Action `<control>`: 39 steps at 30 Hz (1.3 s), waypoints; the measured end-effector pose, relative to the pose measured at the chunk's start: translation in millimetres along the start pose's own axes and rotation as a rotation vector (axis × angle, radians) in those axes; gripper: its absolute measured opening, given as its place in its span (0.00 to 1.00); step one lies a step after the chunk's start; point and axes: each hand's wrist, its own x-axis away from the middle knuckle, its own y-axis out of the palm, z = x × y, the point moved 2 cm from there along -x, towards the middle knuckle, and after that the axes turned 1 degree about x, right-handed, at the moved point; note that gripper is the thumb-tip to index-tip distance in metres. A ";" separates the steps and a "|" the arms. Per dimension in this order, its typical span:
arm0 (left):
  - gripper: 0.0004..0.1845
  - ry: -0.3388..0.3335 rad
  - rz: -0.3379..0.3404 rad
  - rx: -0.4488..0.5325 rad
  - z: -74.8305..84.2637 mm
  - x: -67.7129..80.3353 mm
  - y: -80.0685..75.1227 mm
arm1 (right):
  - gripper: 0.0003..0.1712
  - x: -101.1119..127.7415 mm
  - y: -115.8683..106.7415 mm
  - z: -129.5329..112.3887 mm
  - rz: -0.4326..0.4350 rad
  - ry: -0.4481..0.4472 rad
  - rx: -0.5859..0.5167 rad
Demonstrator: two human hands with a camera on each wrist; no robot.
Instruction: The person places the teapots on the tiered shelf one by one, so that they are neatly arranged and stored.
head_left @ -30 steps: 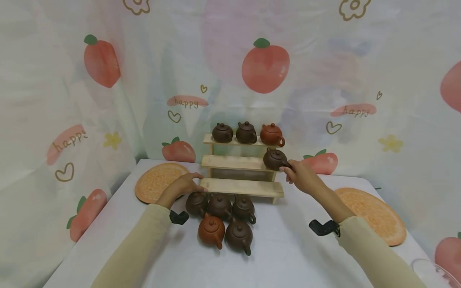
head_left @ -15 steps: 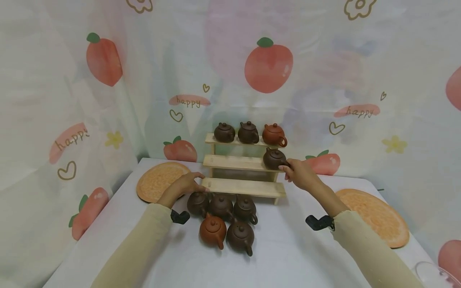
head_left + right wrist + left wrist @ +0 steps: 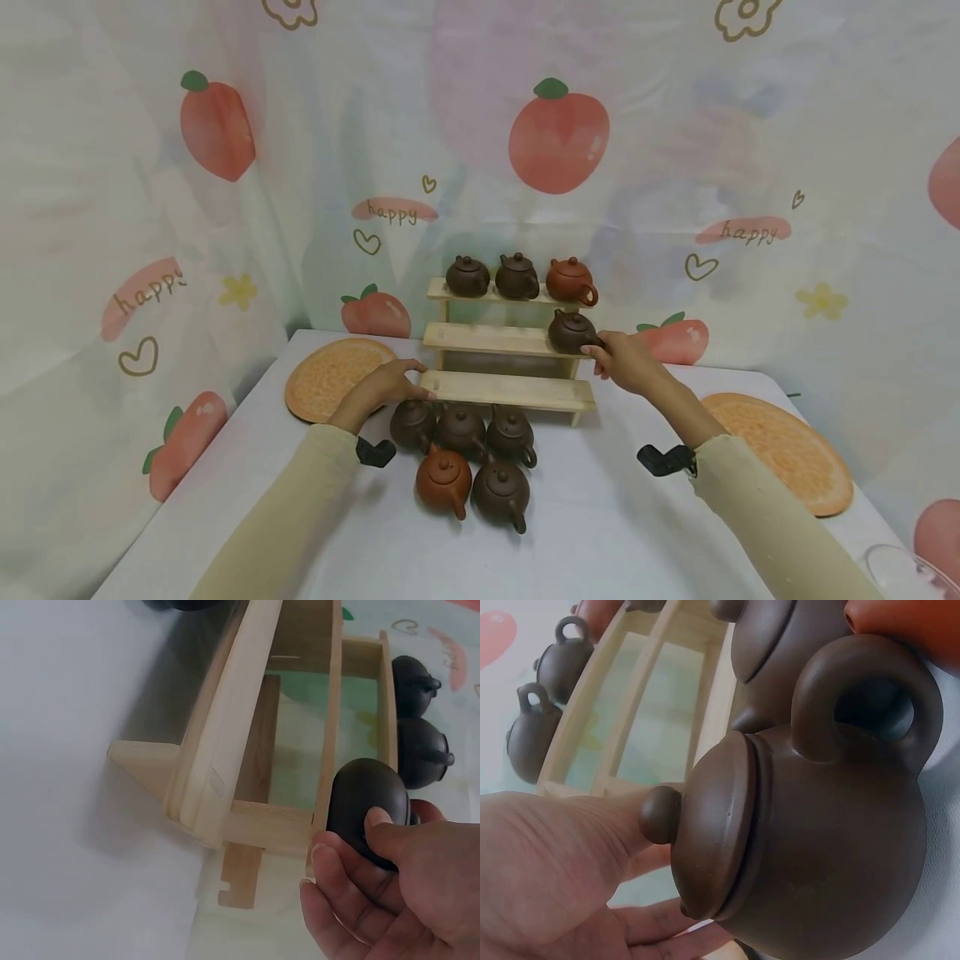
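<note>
A three-step wooden shelf (image 3: 502, 390) stands at the table's middle. My right hand (image 3: 600, 350) grips a dark brown teapot (image 3: 570, 330) that sits at the right end of the middle step. In the right wrist view, the thumb and fingers (image 3: 341, 889) curl round that teapot (image 3: 367, 795). My left hand (image 3: 401, 379) rests with straight fingers at the left end of the bottom step. It lies just above a dark teapot (image 3: 411, 423) on the table. In the left wrist view, the left hand (image 3: 555, 870) lies beside this teapot's (image 3: 817, 847) lid knob.
Three teapots line the top step, two dark (image 3: 467, 276) and one reddish (image 3: 571, 281). Several more teapots cluster on the white table in front of the shelf, one reddish (image 3: 444, 481). Round orange mats lie at the left (image 3: 322, 379) and right (image 3: 783, 454).
Almost nothing has changed: the view shifted slightly after the oldest frame. Both hands and the held teapot stay where they were.
</note>
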 end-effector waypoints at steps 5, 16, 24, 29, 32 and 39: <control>0.34 0.001 -0.001 -0.003 0.8 0.5 1.2 | 0.14 -0.5 -0.4 1.0 -0.020 0.010 -0.004; 0.34 0.002 0.000 0.000 -1.0 0.9 1.2 | 0.17 8.1 6.5 7.6 0.011 0.058 0.006; 0.34 0.005 0.004 0.001 -0.5 1.6 -0.1 | 0.21 28.6 19.1 6.8 -0.062 0.090 -0.014; 0.33 0.012 -0.001 -0.001 -1.0 3.1 -0.7 | 0.20 44.8 42.1 -12.6 -0.163 0.066 -0.024; 0.34 0.014 0.001 0.002 -1.0 3.3 -1.2 | 0.21 55.7 58.0 -33.9 -0.233 0.024 -0.065; 0.34 0.022 0.004 0.003 2.2 2.4 -0.5 | 0.25 75.5 92.6 -66.9 -0.295 -0.017 -0.071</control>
